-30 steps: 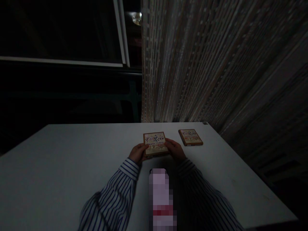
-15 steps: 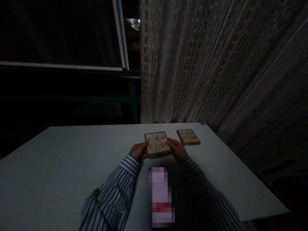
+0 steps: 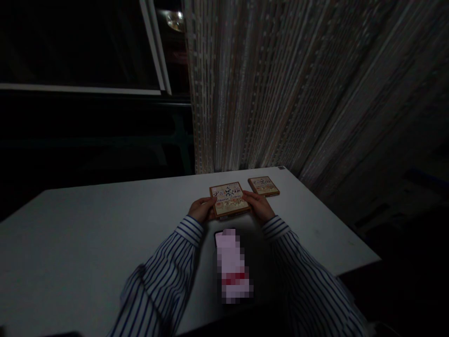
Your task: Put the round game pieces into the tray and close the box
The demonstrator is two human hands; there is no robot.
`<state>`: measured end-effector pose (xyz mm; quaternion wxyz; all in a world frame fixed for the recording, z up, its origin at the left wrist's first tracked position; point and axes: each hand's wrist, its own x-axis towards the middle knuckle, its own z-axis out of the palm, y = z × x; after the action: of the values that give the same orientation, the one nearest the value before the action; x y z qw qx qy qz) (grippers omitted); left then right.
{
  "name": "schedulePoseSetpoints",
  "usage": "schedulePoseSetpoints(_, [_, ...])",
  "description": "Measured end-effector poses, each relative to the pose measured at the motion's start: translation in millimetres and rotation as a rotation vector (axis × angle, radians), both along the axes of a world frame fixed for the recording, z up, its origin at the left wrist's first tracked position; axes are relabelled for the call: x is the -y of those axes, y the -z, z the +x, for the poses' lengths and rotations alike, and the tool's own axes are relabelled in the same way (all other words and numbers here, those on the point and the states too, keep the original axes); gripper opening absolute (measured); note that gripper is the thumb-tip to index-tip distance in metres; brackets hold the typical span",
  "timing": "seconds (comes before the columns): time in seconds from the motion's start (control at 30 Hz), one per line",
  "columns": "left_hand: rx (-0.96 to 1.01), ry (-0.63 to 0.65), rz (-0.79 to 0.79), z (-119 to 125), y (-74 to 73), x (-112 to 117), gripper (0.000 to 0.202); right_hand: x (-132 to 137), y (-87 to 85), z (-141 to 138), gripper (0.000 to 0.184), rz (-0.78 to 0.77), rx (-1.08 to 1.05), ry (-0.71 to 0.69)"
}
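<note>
A flat square Chinese chess box [image 3: 229,200], with a printed cover and brown edges, is held between my two hands above the white table. My left hand [image 3: 202,209] grips its left side, the thumb on the cover and the other fingers partly hidden beneath. On the opposite side, my right hand [image 3: 258,206] is closed on the box's right edge. A second, similar box [image 3: 264,186] lies on the table, beyond my right hand and touched by neither hand. Between my forearms lies a phone [image 3: 232,264], its lit screen pixelated.
The white table [image 3: 105,234] spreads beneath my arms, with its right edge running toward me. A string curtain [image 3: 245,84] hangs behind the far edge. To the left stands a dark window with a pale frame [image 3: 152,42]. The surroundings are dim.
My view has shifted, so the table, the second box and the phone sit differently in the picture. Both hands still hold the first box, which appears slightly more tilted.
</note>
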<state>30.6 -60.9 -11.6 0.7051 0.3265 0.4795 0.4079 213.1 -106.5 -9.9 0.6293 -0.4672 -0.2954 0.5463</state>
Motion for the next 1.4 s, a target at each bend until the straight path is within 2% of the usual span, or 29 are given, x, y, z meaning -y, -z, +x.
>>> schedulePoseSetpoints(0.23, [-0.018,0.018,0.023,9.4,4.2,-1.3,0.019,8.1,-2.3,10.8,0.024,-0.017,0.07,0.035])
schedulePoseSetpoints(0.63, [-0.015,0.055,0.01,44.5,-8.5,8.9,0.016,18.5,3.3,50.9,0.031,0.005,0.078,0.063])
schedulePoseSetpoints(0.97, [-0.075,0.143,-0.018,71.5,4.8,7.4,0.014,26.9,21.0,82.5,0.035,0.003,0.114,0.09])
schedulePoseSetpoints(1.23, [-0.132,0.189,-0.017,98.0,9.1,12.5,0.022,39.9,24.3,110.9,0.034,-0.019,0.161,0.104])
schedulePoseSetpoints(1.4, [-0.184,0.21,-0.011,113.5,17.2,16.0,0.02,45.8,34.4,128.9,0.038,-0.027,0.231,0.09])
